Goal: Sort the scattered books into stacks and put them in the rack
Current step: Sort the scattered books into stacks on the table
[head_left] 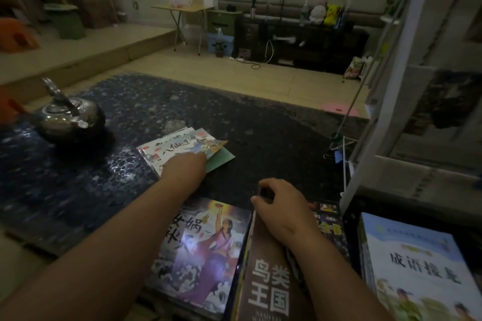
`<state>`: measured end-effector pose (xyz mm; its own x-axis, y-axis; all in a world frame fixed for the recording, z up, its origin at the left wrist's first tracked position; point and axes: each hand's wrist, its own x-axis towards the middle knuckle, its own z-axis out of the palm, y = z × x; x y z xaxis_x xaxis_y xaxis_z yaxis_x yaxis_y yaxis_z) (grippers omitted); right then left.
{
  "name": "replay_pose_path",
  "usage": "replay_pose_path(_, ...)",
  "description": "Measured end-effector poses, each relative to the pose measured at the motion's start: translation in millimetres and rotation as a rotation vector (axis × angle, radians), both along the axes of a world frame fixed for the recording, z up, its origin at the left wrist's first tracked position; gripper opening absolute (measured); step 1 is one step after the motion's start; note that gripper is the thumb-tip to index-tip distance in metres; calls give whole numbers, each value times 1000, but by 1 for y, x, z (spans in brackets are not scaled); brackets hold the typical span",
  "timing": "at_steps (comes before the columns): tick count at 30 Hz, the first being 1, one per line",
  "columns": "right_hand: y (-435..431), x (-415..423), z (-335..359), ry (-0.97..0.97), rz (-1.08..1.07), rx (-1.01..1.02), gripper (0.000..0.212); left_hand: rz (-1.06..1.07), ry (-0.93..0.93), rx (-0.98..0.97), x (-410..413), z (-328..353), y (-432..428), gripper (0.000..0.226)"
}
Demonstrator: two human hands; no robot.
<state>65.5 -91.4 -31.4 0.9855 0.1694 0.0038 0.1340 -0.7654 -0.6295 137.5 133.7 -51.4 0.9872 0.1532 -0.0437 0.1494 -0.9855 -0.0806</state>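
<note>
Left hand (184,168) is reaching far across the dark patterned table (260,143), palm down, fingertips pressing on a small fanned pile of thin picture books (182,147); whether it is gripping them or only resting on top, I cannot tell. A green booklet (221,161) is poking out from under the pile's right edge.

Right hand (280,207) is sitting at the near edge, fingers curled around the top edge of a brown bird book (268,281) (title in white characters), clasping it. This book is lying between a glossy illustrated book (206,255) on its left and a dark book (328,224) partly covered on its right.

Near right, a stack of pale blue books (417,263) is resting beside a white rack (386,117). Far left on the table, a metal kettle (69,118) is standing well apart from the books.
</note>
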Motion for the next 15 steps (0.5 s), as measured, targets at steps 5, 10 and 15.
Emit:
replay_pose_path(5,-1,-1,2,-3,-3,3,40,-38,3,-32,-4,0,3,31)
replay_pose_path(10,0,-2,2,4,-6,19,41,220,-54,-41,-7,3,7,62)
replay_pose_path(15,1,0,2,-4,0,18,41,358,46,-117,-10,0,10,78)
